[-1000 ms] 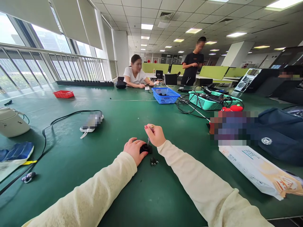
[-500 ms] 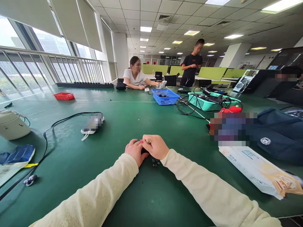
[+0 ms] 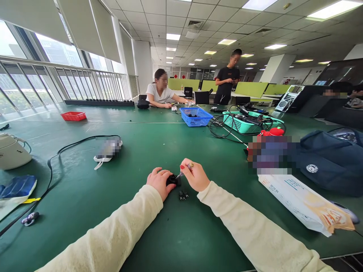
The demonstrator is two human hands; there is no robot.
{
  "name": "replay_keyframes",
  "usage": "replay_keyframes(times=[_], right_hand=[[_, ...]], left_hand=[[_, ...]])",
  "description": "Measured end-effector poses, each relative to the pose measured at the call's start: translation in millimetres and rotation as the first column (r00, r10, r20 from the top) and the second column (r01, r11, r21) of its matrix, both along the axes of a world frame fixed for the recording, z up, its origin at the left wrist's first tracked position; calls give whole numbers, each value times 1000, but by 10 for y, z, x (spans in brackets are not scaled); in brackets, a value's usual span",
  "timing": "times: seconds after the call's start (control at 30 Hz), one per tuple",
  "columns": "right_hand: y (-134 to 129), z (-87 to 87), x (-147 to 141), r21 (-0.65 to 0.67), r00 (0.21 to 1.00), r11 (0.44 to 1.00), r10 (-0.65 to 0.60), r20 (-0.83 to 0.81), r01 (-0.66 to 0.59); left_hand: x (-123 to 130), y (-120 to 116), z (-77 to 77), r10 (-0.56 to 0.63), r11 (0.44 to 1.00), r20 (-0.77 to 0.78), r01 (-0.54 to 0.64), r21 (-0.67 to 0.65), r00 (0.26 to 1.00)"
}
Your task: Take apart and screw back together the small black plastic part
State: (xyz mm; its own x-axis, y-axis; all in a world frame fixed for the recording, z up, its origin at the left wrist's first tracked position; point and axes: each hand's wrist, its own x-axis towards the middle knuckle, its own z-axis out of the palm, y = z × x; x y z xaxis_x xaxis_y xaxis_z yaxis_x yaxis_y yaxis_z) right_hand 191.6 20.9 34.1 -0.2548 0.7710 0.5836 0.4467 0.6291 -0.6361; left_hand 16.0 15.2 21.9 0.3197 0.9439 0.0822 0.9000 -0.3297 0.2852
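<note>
My left hand (image 3: 159,183) is closed around a small black part (image 3: 172,180) and steadies it on the green tabletop (image 3: 181,238). The part's exact kind is too small to make out. In my right hand (image 3: 196,176) is a screwdriver (image 3: 190,166) with a clear handle, pinched between thumb and fingers. It tilts down to the left, its tip at or close to the black part. Several small black pieces (image 3: 183,195) lie together on the table just below my two hands.
At the right lie a white packet (image 3: 295,196) and a dark blue bag (image 3: 331,162). Further back stand a blue basket (image 3: 196,121) and a green basket (image 3: 241,126) with cables. A phone (image 3: 109,149) lies left of centre. Two people (image 3: 161,90) are beyond the table.
My right hand has moved right, off the left hand, and tilted the screwdriver. The black part and the small pieces show more fully now. The view has shifted slightly.
</note>
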Motion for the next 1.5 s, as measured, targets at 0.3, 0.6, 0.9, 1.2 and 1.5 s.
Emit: replay_keyframes(times=[0.3, 0.6, 0.9, 1.2, 1.5], right_hand=[[-37, -32, 2, 4, 999, 1000, 0, -34, 0], [20, -95, 7, 17, 995, 997, -67, -73, 69], [34, -106, -6, 7, 985, 998, -67, -160, 69], [72, -133, -34, -147, 913, 985, 22, -408, -89], [52, -150, -42, -117, 867, 969, 135, -480, -216]], left_hand=[[-16, 25, -70, -7, 999, -4, 7, 41, 1000], [-28, 47, -151, 3, 997, 25, -5, 82, 1000], [-31, 45, -145, -5, 996, 16, 4, 88, 1000], [-37, 17, -130, -10, 997, 12, 9, 80, 1000], [-32, 26, -147, 6, 995, 15, -8, 98, 1000]])
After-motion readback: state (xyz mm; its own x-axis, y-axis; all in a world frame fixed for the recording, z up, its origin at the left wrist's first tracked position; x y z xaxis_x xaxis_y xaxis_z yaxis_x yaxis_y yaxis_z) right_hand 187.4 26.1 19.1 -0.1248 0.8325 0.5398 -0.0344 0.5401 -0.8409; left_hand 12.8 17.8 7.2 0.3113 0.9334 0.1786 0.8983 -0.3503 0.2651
